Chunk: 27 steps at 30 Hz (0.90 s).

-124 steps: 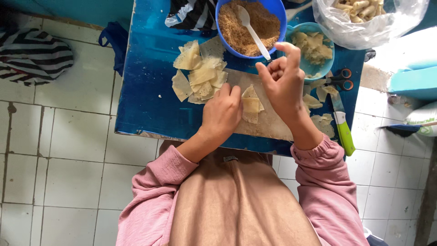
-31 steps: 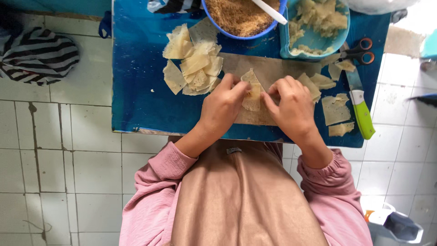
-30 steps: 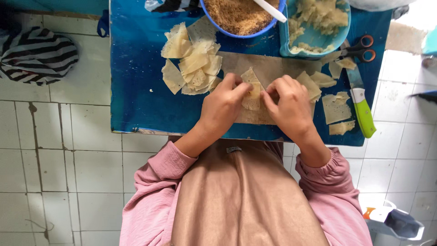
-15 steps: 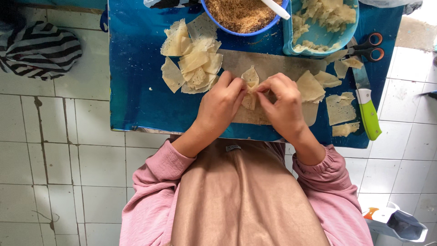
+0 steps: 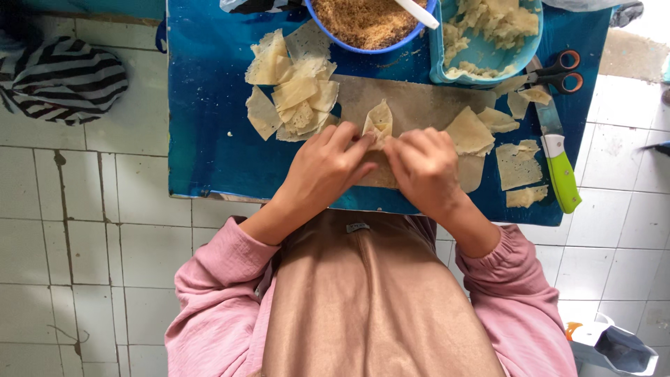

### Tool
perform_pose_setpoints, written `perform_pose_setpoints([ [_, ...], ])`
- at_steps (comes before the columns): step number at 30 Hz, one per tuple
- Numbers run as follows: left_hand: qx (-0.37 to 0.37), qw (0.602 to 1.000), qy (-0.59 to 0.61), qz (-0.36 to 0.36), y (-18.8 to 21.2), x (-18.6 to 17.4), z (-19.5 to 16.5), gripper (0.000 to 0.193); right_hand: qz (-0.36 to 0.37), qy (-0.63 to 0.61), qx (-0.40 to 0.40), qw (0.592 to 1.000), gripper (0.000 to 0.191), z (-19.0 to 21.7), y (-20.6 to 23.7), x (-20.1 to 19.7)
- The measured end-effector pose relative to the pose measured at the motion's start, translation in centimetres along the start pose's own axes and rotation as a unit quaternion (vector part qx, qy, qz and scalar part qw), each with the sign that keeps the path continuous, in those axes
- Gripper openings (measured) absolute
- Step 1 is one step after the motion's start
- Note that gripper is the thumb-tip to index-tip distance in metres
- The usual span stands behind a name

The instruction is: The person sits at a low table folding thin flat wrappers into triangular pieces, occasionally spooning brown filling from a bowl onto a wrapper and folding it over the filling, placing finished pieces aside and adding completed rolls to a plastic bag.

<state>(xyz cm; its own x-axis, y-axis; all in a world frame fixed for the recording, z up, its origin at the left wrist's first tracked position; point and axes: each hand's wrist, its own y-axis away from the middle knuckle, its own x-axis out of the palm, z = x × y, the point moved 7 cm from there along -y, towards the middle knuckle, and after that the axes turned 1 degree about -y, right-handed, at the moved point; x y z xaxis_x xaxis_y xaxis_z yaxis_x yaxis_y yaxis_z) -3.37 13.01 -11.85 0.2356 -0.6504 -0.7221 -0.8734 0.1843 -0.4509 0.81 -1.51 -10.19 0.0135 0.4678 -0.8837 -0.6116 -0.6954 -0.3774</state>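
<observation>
Over the low blue table (image 5: 209,139), my left hand (image 5: 324,171) and right hand (image 5: 426,167) pinch a pale folded dough wrapper (image 5: 379,122) between fingertips above the brown board (image 5: 412,105), a pile of flat wrappers (image 5: 293,94) beyond, then the blue bowl of brown filling (image 5: 366,21).

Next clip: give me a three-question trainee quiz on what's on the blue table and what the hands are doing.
1. True or false: both hands, the left hand and the right hand, pinch the pale folded dough wrapper.
2. Which lies right of the right hand? A) green-handled knife B) striped cloth C) heap of folded wrappers
3. What does the blue round bowl hold?

Key: 1 true; 2 A; 3 brown crumbly filling, with a white spoon in it.
</observation>
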Motion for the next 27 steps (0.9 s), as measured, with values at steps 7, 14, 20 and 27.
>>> perform_pose_setpoints([
  [7, -0.029, 0.998, -0.045, -0.027, -0.8, 2.1, 0.7, 0.012, -0.001, -0.145, 0.109, 0.983, 0.013, -2.1, -0.3, 0.7],
  [14, -0.02, 0.999, -0.038, 0.012, -1.7, 2.3, 1.4, 0.007, 0.056, 0.119, -0.161, 0.978, 0.027, 2.0, -0.1, -0.3],
  [20, 0.132, 0.988, -0.074, 0.013, -0.9, 0.3, -0.4, 0.023, 0.011, 0.045, -0.072, 0.996, 0.012, 0.4, -0.7, -0.1],
  [27, -0.001, 0.999, 0.008, 0.044, -2.5, 2.5, 2.0, 0.013, 0.042, -0.192, 0.211, 0.957, 0.011, -3.8, -0.3, 1.4],
])
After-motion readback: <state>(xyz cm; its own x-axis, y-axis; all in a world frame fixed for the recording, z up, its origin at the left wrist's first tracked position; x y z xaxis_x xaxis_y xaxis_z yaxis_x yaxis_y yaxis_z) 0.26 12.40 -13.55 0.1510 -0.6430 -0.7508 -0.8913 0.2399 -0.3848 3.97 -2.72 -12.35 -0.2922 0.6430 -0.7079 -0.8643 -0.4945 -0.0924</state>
